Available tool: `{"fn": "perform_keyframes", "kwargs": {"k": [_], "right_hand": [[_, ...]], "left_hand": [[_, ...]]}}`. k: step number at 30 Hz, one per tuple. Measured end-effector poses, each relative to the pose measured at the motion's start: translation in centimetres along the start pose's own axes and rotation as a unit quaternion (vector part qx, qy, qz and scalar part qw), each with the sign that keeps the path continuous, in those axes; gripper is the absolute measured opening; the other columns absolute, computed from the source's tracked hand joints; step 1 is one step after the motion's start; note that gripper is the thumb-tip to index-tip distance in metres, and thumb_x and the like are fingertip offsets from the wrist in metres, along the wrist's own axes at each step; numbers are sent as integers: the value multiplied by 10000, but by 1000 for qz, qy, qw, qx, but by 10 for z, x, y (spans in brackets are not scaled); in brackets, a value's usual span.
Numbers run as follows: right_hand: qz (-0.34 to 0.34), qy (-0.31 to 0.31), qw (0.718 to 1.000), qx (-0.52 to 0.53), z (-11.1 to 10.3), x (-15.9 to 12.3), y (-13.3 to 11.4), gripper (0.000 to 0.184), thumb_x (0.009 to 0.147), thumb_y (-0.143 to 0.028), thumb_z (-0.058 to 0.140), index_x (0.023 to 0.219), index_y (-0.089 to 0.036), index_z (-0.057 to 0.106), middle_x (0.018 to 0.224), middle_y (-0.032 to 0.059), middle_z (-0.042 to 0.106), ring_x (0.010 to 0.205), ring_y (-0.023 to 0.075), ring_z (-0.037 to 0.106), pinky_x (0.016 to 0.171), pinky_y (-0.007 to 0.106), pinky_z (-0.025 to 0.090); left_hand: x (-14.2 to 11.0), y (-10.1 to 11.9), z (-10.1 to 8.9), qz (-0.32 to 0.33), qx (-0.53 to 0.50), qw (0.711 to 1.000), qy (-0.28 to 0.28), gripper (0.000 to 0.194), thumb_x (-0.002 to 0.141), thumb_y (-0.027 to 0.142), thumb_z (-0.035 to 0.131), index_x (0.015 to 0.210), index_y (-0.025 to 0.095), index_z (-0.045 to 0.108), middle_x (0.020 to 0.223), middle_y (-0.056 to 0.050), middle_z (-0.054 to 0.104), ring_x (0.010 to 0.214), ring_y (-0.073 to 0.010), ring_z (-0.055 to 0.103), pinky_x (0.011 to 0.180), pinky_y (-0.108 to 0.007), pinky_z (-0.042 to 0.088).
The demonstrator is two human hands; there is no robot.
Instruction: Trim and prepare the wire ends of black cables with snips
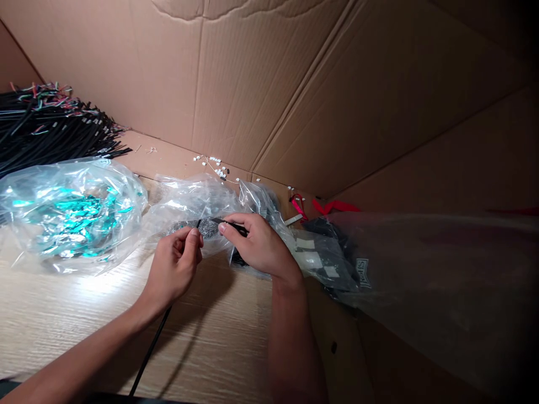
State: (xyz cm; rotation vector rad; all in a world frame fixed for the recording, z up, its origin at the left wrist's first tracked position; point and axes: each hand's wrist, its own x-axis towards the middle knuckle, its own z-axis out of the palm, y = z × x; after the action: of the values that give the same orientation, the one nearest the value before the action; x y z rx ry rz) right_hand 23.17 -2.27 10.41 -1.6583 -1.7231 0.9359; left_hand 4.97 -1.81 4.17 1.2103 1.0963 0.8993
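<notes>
Left hand (172, 270): thumb and fingertips pressed together, pinching a black cable (148, 350). Right hand (261, 244): fingers curled, thumb and forefinger pinching the same cable further along; exact grip partly hidden by the fingers. Hands close together, nearly touching, above the middle of the table.

Cable runs up from the bottom edge of the view, passes through the left hand's pinch and continues to the right hand. Between the hands, a short stretch of grey braid (206, 228) shows; whether it belongs to the cable or lies just behind it cannot be told.

Directly beneath and behind the hands lies a crumpled clear bag (187, 205), on a wood-grain table (80, 320). To the right of the right hand, a clear bag of black items with white labels (324, 258) lies against a large clear sheet (425, 275).

Further left, a clear bag of teal foil pieces (71, 216) sits on the table. Beyond it, a bundle of black cables (54, 129) with colored wire ends fans out. Past the hands, small white connectors (217, 168) are scattered on a cardboard ledge (168, 154), and a red strap (334, 207) lies to their right. Cardboard walls (168, 73) close off the far side.
</notes>
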Motion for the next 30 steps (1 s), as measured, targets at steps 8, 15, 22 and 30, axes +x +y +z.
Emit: {"fn": "perform_keyframes", "kwargs": {"k": [8, 15, 22, 30], "right_hand": [[-12, 9, 997, -77, 3, -3, -9, 319, 1019, -383, 563, 756, -206, 599, 675, -26, 555, 666, 139, 465, 655, 299, 346], [-3, 9, 997, -71, 6, -3, -12, 348, 1015, -392, 560, 719, -215, 511, 654, -36, 496, 649, 133, 423, 620, 297, 317], [6, 5, 998, -66, 6, -2, -12, 342, 1011, -392, 555, 721, -214, 523, 659, -31, 495, 644, 134, 425, 604, 301, 315], [12, 8, 997, -70, 6, -2, -11, 341, 999, -399, 571, 718, -214, 521, 661, -39, 483, 640, 131, 417, 599, 292, 316]], "left_hand": [[-4, 2, 1, 84, 130, 987, 50, 338, 1016, 371, 527, 734, 190, 565, 590, 35, 465, 523, -102, 411, 487, -220, 313], [-7, 1, 1, 84, 145, 984, 56, 335, 1019, 377, 523, 738, 198, 558, 612, 36, 442, 543, -116, 393, 500, -246, 291], [-5, 0, 3, 94, 164, 980, 69, 325, 1010, 375, 535, 743, 197, 588, 605, 28, 458, 543, -127, 388, 516, -266, 279], [-7, 2, 4, 64, 142, 986, 66, 311, 1010, 381, 527, 786, 191, 626, 581, 39, 455, 527, -126, 413, 506, -249, 308]]}}
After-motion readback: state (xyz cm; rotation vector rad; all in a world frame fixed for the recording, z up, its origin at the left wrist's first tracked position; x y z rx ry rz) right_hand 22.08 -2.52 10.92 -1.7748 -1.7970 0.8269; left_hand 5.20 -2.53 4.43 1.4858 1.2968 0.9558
